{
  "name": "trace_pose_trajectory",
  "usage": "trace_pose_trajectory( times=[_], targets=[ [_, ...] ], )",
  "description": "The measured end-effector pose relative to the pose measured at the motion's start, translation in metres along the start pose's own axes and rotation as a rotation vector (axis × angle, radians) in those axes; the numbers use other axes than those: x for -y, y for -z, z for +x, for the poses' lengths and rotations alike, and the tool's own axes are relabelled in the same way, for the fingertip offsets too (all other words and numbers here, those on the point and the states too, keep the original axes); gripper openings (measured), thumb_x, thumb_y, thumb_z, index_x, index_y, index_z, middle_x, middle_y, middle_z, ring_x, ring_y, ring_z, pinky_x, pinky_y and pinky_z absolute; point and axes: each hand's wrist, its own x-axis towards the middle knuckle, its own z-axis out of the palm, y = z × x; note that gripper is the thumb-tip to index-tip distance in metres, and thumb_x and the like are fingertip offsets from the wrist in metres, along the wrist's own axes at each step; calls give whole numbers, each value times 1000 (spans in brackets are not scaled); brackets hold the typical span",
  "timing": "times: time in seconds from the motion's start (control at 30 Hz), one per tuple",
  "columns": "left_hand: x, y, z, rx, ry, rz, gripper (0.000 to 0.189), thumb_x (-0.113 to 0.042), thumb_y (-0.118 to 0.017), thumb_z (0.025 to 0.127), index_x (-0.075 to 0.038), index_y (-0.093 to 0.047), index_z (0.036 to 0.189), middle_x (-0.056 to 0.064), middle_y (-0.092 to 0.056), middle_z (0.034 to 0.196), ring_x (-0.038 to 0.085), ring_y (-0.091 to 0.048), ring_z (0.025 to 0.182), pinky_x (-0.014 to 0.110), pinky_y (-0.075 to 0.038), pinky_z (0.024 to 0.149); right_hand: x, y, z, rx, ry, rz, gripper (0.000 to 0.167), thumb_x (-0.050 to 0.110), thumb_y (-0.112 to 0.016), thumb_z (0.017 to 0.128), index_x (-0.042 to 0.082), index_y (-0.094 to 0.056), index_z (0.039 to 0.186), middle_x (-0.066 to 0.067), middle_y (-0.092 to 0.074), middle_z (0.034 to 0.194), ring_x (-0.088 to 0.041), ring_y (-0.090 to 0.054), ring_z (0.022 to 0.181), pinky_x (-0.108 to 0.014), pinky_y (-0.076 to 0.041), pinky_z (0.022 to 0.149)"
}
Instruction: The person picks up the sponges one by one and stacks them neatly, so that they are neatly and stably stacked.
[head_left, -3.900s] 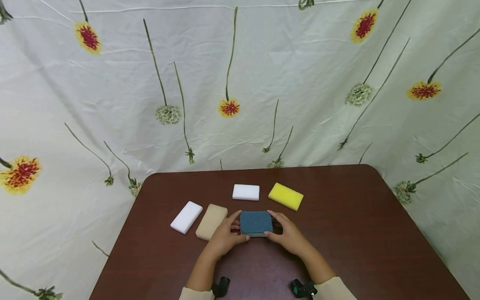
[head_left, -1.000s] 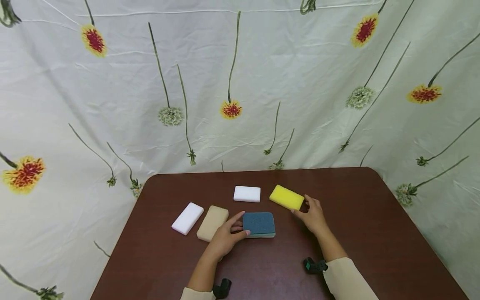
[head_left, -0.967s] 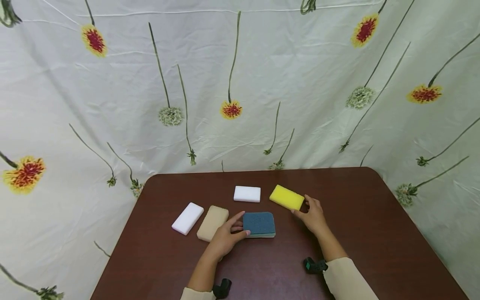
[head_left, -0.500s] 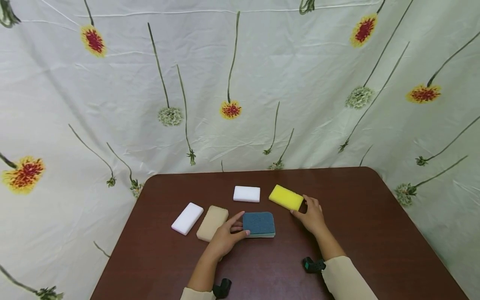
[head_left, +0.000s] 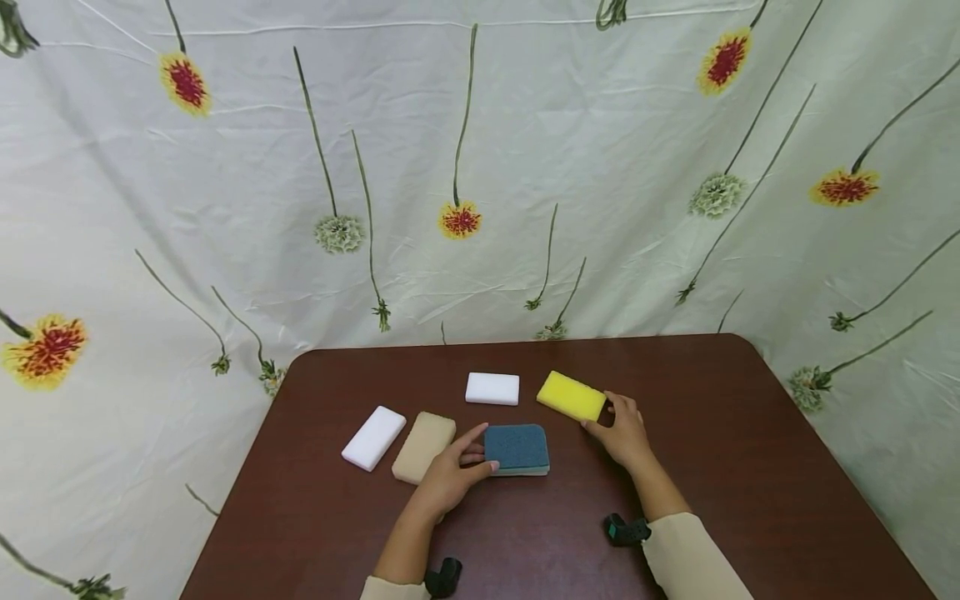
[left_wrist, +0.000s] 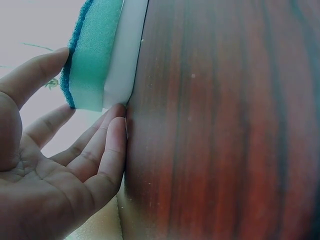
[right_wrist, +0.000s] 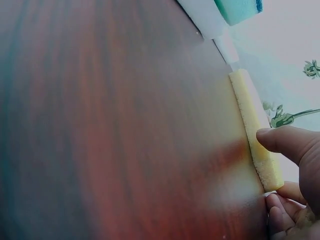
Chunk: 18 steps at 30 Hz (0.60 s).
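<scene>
A sponge (head_left: 516, 447) with a blue scouring top and green foam lies flat on a white sponge block (left_wrist: 120, 75), near the middle of the table. My left hand (head_left: 452, 477) holds the pair at their left end. Thumb and index finger touch the blue layer, while the other fingertips reach down beside the white block. Farther right, my right hand (head_left: 622, 429) pinches the near right end of a yellow sponge (head_left: 572, 395). In the right wrist view the thumb lies on the yellow sponge, with fingers at its end.
Behind the stack lies a white sponge block (head_left: 492, 388). To the left are a beige sponge (head_left: 424, 447), close beside my left hand, and another white block (head_left: 373, 438). All lie on the dark brown table (head_left: 720, 467), backed by a flower-printed cloth (head_left: 615, 125).
Earlier, both hands held the blue sponge stack. My right hand has since moved right and away to the yellow sponge; the left stays at the stack. Over the last second little changes.
</scene>
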Motion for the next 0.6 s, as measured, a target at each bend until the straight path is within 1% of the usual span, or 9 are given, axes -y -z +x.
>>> trace_pose_trajectory(
  times=[0.37, 0.6],
  targets=[
    [-2, 0, 1, 3, -2, -4, 71, -35, -73, 93, -24, -41, 156, 15, -59, 136, 33, -58, 128, 52, -51, 98, 1, 3, 0, 7, -18, 32, 75, 30, -72, 93, 2, -35, 153, -24, -31, 155, -43, -41, 137, -62, -42, 105],
    [-2, 0, 0, 2, -2, -2, 72, -35, -73, 93, -24, -41, 156, 16, -58, 136, 33, -59, 126, 50, -52, 97, 0, 2, -4, 4, -16, 58, 75, 30, -73, 93, 3, -37, 152, -23, -39, 151, -41, -44, 135, -60, -44, 103]
  ],
)
